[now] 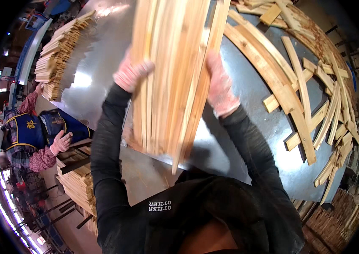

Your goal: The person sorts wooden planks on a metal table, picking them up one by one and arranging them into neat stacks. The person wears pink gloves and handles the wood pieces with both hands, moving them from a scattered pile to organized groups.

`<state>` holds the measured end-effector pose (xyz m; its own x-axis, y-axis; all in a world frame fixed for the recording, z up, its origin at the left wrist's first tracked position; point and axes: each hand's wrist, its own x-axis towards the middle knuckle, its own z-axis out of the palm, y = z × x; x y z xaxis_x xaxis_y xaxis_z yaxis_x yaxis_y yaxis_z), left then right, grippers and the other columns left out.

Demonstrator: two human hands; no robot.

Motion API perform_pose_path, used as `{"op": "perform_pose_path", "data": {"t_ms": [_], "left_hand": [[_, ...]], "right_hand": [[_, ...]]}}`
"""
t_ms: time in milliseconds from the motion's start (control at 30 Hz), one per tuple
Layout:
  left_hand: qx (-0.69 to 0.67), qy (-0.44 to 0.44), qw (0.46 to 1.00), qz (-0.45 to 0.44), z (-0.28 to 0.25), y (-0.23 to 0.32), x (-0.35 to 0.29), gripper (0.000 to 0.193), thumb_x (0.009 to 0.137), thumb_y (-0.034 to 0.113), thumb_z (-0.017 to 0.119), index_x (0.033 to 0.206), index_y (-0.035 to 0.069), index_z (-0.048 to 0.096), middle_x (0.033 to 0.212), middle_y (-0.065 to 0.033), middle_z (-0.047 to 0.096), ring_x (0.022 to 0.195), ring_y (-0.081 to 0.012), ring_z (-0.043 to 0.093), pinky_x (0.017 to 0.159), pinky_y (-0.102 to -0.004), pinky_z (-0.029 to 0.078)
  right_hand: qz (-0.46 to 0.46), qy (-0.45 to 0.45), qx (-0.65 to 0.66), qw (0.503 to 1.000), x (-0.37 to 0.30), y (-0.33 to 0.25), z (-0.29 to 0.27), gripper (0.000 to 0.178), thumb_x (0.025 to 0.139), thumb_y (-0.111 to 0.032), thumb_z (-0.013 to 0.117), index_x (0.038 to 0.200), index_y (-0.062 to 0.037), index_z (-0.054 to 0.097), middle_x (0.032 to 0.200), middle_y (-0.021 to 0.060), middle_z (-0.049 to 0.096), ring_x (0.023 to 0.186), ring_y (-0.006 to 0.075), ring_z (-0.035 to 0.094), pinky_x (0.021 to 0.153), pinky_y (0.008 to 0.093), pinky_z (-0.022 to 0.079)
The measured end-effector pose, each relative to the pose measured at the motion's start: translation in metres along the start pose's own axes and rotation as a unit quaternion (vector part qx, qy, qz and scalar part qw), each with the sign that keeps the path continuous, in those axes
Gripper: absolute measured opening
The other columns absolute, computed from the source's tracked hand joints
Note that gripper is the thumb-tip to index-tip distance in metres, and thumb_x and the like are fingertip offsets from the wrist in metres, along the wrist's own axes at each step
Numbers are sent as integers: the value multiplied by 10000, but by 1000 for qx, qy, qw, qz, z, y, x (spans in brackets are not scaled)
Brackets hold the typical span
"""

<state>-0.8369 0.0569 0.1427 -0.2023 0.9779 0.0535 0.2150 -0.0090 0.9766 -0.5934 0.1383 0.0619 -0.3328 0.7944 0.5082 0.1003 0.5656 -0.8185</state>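
Observation:
A bundle of long wooden strips [167, 97] stands between my gloved hands, its near ends above the front edge of the metal table [213, 144]. My left hand [131, 73] presses the bundle's left side, with the thumb across the front. Against the right side lies my right hand [221, 84], its fingers partly hidden behind the wood. One strip [188, 118] on the right slants out of line and its tip sticks out lower than the others. The bundle is slightly blurred, and its far ends run out of the picture.
Loose strips and boards [281, 89] lie crisscrossed on the table's right. A neat stack of strips [56, 55] sits at the far left, touched by a co-worker in a blue apron [29, 130]. More strips [78, 182] rest on a rack at lower left.

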Motion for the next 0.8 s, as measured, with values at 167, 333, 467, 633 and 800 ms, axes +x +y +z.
{"op": "perform_pose_path", "data": {"t_ms": [167,333,467,633,800], "left_hand": [[-301,-296,892,160,-115,110,111,923,804,722,590,1414,47,439,1342,-117,566,1207,-275,547,1018,-425,458],[-365,-85,924,82,-143,24,84,741,865,481,619,1439,63,407,1355,-130,553,1215,-289,544,1043,-416,440],[-322,-40,939,-114,-69,-108,-18,716,874,348,643,1463,50,365,1374,-156,533,1246,-309,526,1068,-414,427],[-360,10,919,-162,-46,-220,-91,698,892,150,661,1502,77,328,1331,-116,560,1180,-213,561,1041,-367,431],[-74,35,955,-285,-88,-190,-101,637,912,323,654,1436,29,443,1257,-129,624,1134,-212,595,990,-326,453]], "right_hand": [[-274,106,-321,901,158,-63,-30,670,917,-150,606,1451,63,261,1134,212,608,936,320,636,792,360,529],[41,-45,214,975,159,-78,4,724,889,-163,655,1485,-34,263,1197,153,583,973,265,607,832,358,515],[358,-79,506,781,32,-38,58,829,887,-134,684,1535,-84,170,1358,128,500,1169,233,537,982,352,480],[400,-146,241,872,-74,50,99,977,871,-199,701,1555,-37,21,1542,223,262,1416,324,282,1161,346,232],[323,-228,70,916,-83,34,115,1067,812,-173,738,1540,5,-21,1583,249,164,1470,349,171,1186,324,168]]}}
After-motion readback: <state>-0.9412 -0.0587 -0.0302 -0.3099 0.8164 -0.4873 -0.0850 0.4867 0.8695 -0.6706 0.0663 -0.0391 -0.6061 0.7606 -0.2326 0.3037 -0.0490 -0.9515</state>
